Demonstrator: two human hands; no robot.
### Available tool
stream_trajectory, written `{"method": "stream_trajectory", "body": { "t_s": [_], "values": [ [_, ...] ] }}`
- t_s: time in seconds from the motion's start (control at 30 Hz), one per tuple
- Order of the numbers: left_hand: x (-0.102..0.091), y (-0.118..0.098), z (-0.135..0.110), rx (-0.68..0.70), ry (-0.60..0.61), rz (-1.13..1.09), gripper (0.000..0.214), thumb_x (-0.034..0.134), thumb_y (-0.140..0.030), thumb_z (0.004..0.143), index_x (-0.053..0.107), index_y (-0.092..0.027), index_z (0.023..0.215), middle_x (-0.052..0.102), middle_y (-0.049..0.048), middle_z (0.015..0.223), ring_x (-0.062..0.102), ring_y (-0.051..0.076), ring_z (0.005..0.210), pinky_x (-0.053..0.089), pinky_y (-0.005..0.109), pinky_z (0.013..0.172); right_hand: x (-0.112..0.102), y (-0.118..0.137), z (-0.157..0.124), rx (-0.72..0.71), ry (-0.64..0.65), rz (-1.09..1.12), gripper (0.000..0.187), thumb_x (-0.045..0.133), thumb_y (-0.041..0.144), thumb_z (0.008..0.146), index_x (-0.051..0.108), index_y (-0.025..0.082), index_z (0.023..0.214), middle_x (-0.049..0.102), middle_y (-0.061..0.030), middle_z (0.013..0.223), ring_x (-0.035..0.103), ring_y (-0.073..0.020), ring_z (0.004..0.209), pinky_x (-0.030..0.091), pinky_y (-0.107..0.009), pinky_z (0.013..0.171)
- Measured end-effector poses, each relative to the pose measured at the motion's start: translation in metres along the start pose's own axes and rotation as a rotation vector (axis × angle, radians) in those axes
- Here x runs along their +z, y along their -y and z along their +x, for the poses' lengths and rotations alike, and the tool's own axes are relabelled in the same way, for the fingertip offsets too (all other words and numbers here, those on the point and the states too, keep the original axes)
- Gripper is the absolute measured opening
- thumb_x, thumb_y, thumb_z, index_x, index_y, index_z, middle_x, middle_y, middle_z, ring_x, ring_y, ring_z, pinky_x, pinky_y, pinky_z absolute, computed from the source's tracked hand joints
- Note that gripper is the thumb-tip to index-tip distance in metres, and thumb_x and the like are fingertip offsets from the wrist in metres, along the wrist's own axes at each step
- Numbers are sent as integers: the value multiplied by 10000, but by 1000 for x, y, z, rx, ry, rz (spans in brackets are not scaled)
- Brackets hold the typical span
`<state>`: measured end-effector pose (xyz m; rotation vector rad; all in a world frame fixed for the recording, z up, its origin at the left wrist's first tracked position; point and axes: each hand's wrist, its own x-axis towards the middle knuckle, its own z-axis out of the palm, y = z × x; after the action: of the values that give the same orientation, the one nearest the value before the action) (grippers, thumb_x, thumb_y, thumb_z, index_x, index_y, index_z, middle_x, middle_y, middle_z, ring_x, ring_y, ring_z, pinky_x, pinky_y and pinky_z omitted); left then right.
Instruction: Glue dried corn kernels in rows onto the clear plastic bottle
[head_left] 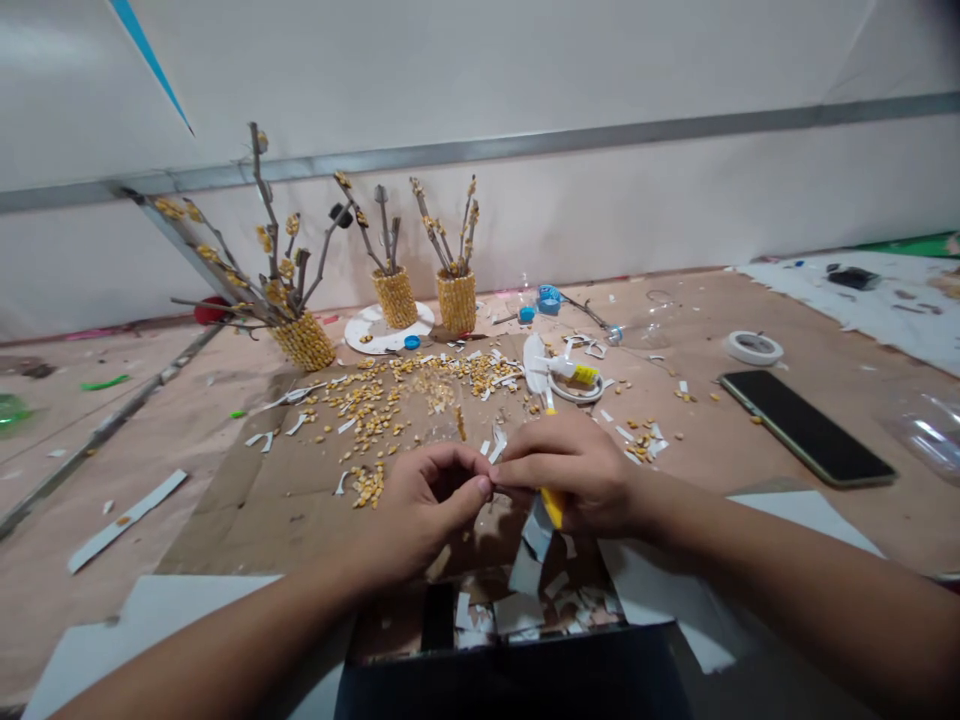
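Both my hands meet over the cardboard sheet point(247, 500) near the front. My left hand point(424, 505) is curled, thumb pinching toward the right hand's fingertips on something too small to make out. My right hand point(574, 470) is closed round a yellow-handled tool point(553, 503), maybe scissors or a cutter, whose tip points down at a grey paper strip point(536, 535). Loose corn kernels point(382, 400) and paper scraps lie scattered just beyond my hands. Three corn-covered pots with twigs point(304, 340) point(395, 296) point(457, 300) stand at the back.
A black phone point(806, 427) lies at the right, a tape roll point(754, 348) behind it. A glue bottle point(570, 372) rests on another tape ring. White paper sheets point(810, 515) and cut scraps sit under my forearms. A white wall closes the back.
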<state>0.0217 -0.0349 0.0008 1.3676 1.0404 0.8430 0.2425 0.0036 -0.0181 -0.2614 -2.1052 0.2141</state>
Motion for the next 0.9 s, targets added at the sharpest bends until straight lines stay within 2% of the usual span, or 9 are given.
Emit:
{"method": "stream_trajectory", "body": {
  "t_s": [0.07, 0.17, 0.23, 0.27, 0.37, 0.57, 0.9],
  "values": [
    [0, -2, -1, 5, -1, -39, 361, 846, -492, 858, 711, -158, 854, 611, -15, 687, 469, 94, 580, 394, 213, 552, 0, 2, 1, 56, 18, -75, 86, 654, 243, 1025, 697, 181, 984, 738, -52, 863, 645, -138, 708, 453, -256, 635],
    [-1, -4, -4, 42, -29, -58, 357, 835, -479, 866, 678, -162, 823, 585, -13, 692, 474, 99, 603, 390, 209, 556, -3, 5, 4, 177, 77, -205, 491, 601, 633, 1041, 638, 182, 848, 641, -18, 727, 536, -131, 602, 342, -268, 558],
    [-1, -5, -6, 78, -54, -63, 353, 828, -479, 877, 675, -165, 830, 579, -10, 700, 473, 101, 606, 394, 209, 550, -4, 8, 5, 235, 119, -248, 717, 435, 856, 996, 587, 196, 761, 576, 1, 671, 442, -121, 555, 262, -282, 534],
    [-2, -5, -7, 90, -60, -72, 354, 822, -487, 884, 676, -167, 841, 574, -12, 697, 469, 101, 599, 396, 209, 542, -4, 9, 6, 258, 135, -252, 780, 351, 907, 978, 566, 199, 731, 554, 5, 659, 409, -118, 548, 238, -285, 533],
    [-3, -3, -8, 101, -49, -99, 371, 817, -515, 897, 676, -173, 872, 570, -16, 685, 476, 100, 577, 403, 206, 519, -3, 13, 7, 306, 154, -239, 844, 238, 928, 965, 552, 192, 698, 530, 5, 666, 394, -111, 557, 227, -273, 544],
    [-4, 0, -11, 86, 9, -133, 368, 795, -523, 939, 684, -173, 919, 604, -15, 724, 501, 79, 559, 415, 188, 508, 2, 18, 7, 329, 134, -262, 833, 262, 889, 996, 573, 179, 692, 505, 11, 664, 378, -103, 553, 229, -255, 548],
    [-3, -4, -10, 170, -15, -63, 266, 795, -416, 948, 688, -182, 881, 603, -26, 723, 485, 81, 577, 419, 201, 546, 2, 15, 6, 361, 196, -248, 825, 270, 870, 1012, 600, 175, 712, 530, 1, 679, 403, -106, 561, 236, -253, 562]
  ]
}}
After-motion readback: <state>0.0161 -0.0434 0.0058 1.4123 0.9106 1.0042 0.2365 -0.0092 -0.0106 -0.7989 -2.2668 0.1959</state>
